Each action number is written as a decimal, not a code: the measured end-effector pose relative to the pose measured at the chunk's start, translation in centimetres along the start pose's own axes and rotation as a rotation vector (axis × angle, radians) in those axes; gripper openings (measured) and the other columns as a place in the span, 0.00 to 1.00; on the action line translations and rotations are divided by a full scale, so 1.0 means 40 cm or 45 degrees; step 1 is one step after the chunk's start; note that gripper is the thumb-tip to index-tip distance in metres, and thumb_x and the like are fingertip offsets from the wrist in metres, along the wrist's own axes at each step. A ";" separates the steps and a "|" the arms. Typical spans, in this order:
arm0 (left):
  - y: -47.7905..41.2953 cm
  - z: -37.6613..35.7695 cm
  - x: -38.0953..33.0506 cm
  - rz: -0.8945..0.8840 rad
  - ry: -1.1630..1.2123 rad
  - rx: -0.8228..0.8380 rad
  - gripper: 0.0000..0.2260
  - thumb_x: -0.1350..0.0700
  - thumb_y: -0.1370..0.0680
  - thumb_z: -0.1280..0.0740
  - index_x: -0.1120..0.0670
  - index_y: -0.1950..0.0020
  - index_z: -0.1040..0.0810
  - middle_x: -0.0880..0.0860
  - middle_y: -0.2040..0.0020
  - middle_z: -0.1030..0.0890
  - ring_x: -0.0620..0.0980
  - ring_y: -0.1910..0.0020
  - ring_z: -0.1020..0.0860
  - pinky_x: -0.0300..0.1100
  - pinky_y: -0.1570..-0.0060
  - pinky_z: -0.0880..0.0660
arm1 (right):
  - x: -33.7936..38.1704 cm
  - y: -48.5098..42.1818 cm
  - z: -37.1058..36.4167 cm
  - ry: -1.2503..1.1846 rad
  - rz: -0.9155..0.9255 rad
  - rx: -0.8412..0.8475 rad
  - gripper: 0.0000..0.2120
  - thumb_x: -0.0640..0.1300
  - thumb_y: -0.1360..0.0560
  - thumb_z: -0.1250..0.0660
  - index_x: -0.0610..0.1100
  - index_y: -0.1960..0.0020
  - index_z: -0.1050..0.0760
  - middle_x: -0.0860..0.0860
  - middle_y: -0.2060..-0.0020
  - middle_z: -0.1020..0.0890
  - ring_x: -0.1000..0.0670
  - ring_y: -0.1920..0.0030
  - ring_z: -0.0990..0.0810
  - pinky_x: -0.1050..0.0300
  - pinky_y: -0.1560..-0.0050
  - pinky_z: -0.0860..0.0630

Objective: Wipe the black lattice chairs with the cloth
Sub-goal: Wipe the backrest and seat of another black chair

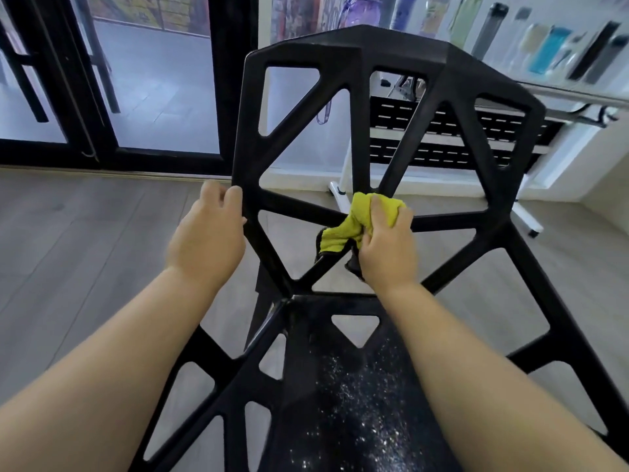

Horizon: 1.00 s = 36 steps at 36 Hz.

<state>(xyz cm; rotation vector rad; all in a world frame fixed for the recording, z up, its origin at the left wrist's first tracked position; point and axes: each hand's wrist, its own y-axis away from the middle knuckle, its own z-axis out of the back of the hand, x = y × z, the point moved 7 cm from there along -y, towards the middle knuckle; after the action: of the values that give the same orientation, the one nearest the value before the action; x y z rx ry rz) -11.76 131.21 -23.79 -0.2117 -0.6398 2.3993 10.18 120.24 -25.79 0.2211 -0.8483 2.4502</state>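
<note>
A black lattice chair [343,59] fills the middle of the head view, its backrest facing me and its seat [343,396] below, speckled with pale specks or droplets. My left hand [207,233] grips the left edge bar of the backrest. My right hand [386,240] is closed on a bunched yellow-green cloth [357,221] with a dark border. The cloth is pressed against the joint where the backrest's lower bars meet.
Black-framed glass doors [146,97] stand behind on the left. A white rack with black slotted shelves [442,131] and a white-legged stand [340,195] sit just behind the chair. Bottles [493,28] line a wall display at upper right. Grey wood floor surrounds the chair.
</note>
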 end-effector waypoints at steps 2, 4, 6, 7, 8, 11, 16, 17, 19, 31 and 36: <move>-0.004 0.001 -0.012 -0.049 -0.044 -0.012 0.12 0.57 0.20 0.40 0.63 0.40 0.29 0.61 0.47 0.27 0.54 0.57 0.28 0.42 0.62 0.28 | -0.017 0.031 -0.029 0.078 0.060 0.086 0.29 0.37 0.29 0.31 0.41 0.29 0.33 0.33 0.42 0.30 0.37 0.63 0.26 0.51 0.66 0.30; -0.006 0.009 -0.013 0.000 -0.014 -0.025 0.09 0.61 0.22 0.36 0.63 0.45 0.27 0.62 0.51 0.27 0.57 0.58 0.28 0.43 0.64 0.29 | -0.045 0.085 -0.068 0.139 0.035 0.215 0.32 0.38 0.29 0.31 0.43 0.27 0.36 0.35 0.40 0.32 0.37 0.59 0.26 0.50 0.66 0.29; -0.008 0.023 -0.018 0.013 0.012 -0.066 0.07 0.66 0.27 0.31 0.64 0.51 0.25 0.64 0.54 0.27 0.61 0.59 0.27 0.47 0.65 0.28 | -0.098 0.133 -0.096 0.253 -0.071 0.341 0.32 0.42 0.26 0.36 0.48 0.25 0.43 0.39 0.35 0.37 0.37 0.50 0.27 0.48 0.60 0.27; -0.008 0.028 -0.025 -0.007 -0.012 -0.087 0.08 0.68 0.29 0.29 0.65 0.52 0.25 0.64 0.54 0.27 0.63 0.58 0.28 0.48 0.64 0.27 | -0.124 0.154 -0.107 0.293 -0.128 0.401 0.31 0.43 0.24 0.38 0.50 0.24 0.45 0.40 0.33 0.40 0.38 0.47 0.28 0.48 0.58 0.28; -0.010 0.030 -0.033 -0.056 -0.064 -0.101 0.09 0.68 0.31 0.29 0.65 0.53 0.25 0.64 0.54 0.27 0.63 0.56 0.28 0.50 0.62 0.27 | -0.141 0.172 -0.114 0.313 -0.178 0.451 0.30 0.44 0.23 0.40 0.51 0.24 0.46 0.41 0.32 0.41 0.38 0.45 0.28 0.49 0.57 0.29; -0.017 0.029 -0.050 -0.141 -0.144 -0.170 0.15 0.68 0.34 0.28 0.63 0.49 0.24 0.63 0.49 0.27 0.62 0.52 0.32 0.51 0.54 0.32 | -0.159 0.189 -0.115 0.311 -0.244 0.485 0.28 0.45 0.22 0.42 0.53 0.24 0.46 0.43 0.30 0.43 0.40 0.43 0.28 0.50 0.55 0.29; -0.049 0.024 -0.089 -0.228 -0.083 -0.253 0.22 0.59 0.33 0.26 0.64 0.42 0.25 0.62 0.45 0.26 0.61 0.45 0.33 0.51 0.45 0.42 | -0.154 0.154 -0.059 0.028 -0.203 0.097 0.21 0.44 0.22 0.37 0.48 0.30 0.33 0.40 0.35 0.35 0.38 0.48 0.25 0.46 0.58 0.24; -0.058 0.018 -0.104 -0.244 -0.053 -0.254 0.23 0.57 0.32 0.27 0.64 0.40 0.26 0.62 0.44 0.26 0.62 0.44 0.31 0.52 0.43 0.42 | -0.165 0.145 -0.053 0.008 -0.219 0.048 0.21 0.44 0.22 0.37 0.48 0.30 0.33 0.40 0.35 0.35 0.38 0.49 0.25 0.46 0.58 0.24; -0.076 0.000 -0.140 -0.265 0.013 -0.209 0.24 0.55 0.29 0.29 0.64 0.37 0.28 0.62 0.42 0.26 0.63 0.41 0.30 0.53 0.37 0.42 | -0.206 0.134 -0.059 0.038 -0.348 0.084 0.22 0.46 0.21 0.39 0.50 0.28 0.36 0.42 0.35 0.36 0.39 0.49 0.25 0.47 0.56 0.24; -0.114 -0.099 -0.261 -0.291 0.041 -0.202 0.09 0.54 0.26 0.31 0.59 0.51 0.20 0.57 0.60 0.20 0.61 0.56 0.24 0.53 0.41 0.42 | -0.283 0.152 -0.065 0.375 -0.361 0.332 0.22 0.48 0.21 0.43 0.49 0.28 0.40 0.45 0.42 0.34 0.45 0.59 0.28 0.54 0.61 0.29; -0.117 -0.104 -0.260 -0.265 0.051 -0.225 0.07 0.56 0.26 0.30 0.59 0.52 0.20 0.56 0.62 0.21 0.60 0.58 0.25 0.52 0.42 0.41 | -0.287 0.157 -0.008 0.527 -0.190 0.487 0.23 0.46 0.22 0.40 0.48 0.29 0.39 0.44 0.37 0.36 0.40 0.53 0.24 0.55 0.61 0.33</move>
<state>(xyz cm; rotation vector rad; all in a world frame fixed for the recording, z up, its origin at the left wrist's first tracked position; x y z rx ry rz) 0.19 129.54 -25.17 -0.2538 -0.8152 2.1357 16.53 111.33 -32.99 -0.0858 -0.1780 2.3744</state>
